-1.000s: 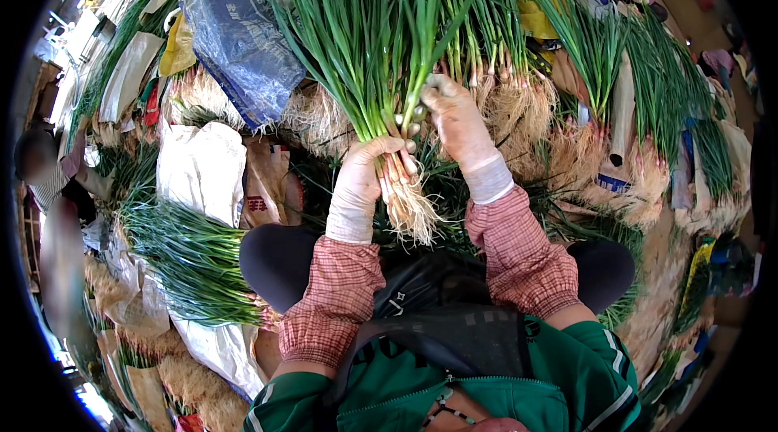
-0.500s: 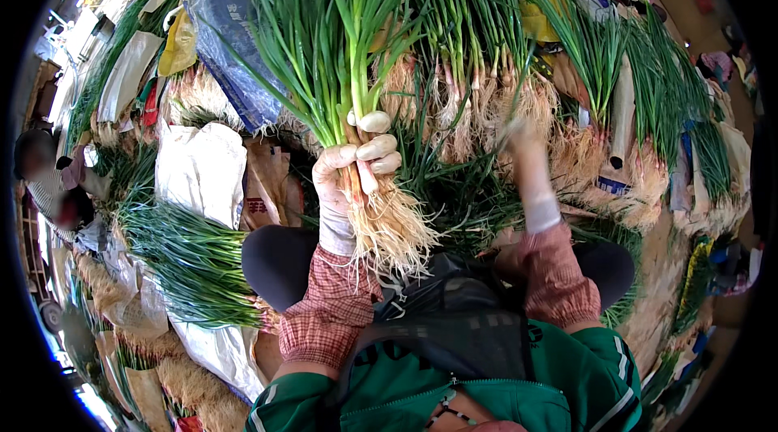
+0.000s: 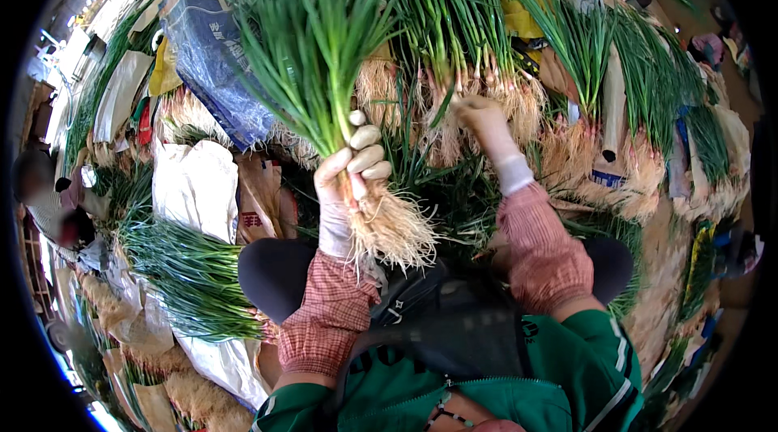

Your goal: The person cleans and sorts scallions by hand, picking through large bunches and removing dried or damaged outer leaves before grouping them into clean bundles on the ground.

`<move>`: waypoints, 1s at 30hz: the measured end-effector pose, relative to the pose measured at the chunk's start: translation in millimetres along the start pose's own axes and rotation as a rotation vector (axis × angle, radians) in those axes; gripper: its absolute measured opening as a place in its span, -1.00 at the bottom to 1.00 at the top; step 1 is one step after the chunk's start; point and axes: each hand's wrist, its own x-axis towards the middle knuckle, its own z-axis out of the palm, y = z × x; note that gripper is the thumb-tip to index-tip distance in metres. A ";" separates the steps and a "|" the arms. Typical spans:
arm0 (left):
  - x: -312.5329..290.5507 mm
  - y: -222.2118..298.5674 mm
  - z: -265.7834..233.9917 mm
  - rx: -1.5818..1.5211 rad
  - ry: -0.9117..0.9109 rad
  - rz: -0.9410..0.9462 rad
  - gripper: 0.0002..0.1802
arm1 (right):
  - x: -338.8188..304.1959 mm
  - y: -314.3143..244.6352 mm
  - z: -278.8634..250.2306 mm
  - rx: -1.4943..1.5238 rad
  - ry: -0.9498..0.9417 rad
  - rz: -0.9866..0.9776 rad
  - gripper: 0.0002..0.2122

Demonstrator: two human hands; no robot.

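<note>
My left hand is wrapped round a bunch of green garlic, gripping it low on the stems. Its leaves point up and away, and the pale stringy roots hang below my fist. To the right, my right hand is stretched forward at the root end of a heap of green garlic. Its fingers look closed, with a loose green leaf at their tips; some blur hides the exact grip. Both forearms wear red checked sleeve covers.
More green garlic lies beside my left knee, near a white sack. A blue plastic sack is behind it. Loose leaves litter the space before my lap. Further bundles line the right; people sit around the edges.
My right hand has moved left and slightly forward to the heap's roots, the leaf shifting along with it. The left hand keeps its hold; the bunch's leaves have swung slightly left.
</note>
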 end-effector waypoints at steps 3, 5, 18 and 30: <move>3.7 -0.5 0.1 0.133 0.121 0.023 -0.63 | -15.9 -15.7 -30.5 0.831 -0.107 -0.147 -0.91; 3.1 -4.9 -11.5 0.199 0.185 -0.042 -0.73 | -17.1 -11.0 -15.5 -0.140 -0.046 0.057 -0.88; 3.6 -17.9 -21.8 0.183 0.406 -0.158 -0.47 | -8.6 -15.4 25.3 -0.171 0.211 -0.258 -0.78; 2.2 -14.1 -22.4 0.502 0.381 -0.012 -0.62 | -36.9 6.6 9.7 0.303 -0.227 -0.098 -0.95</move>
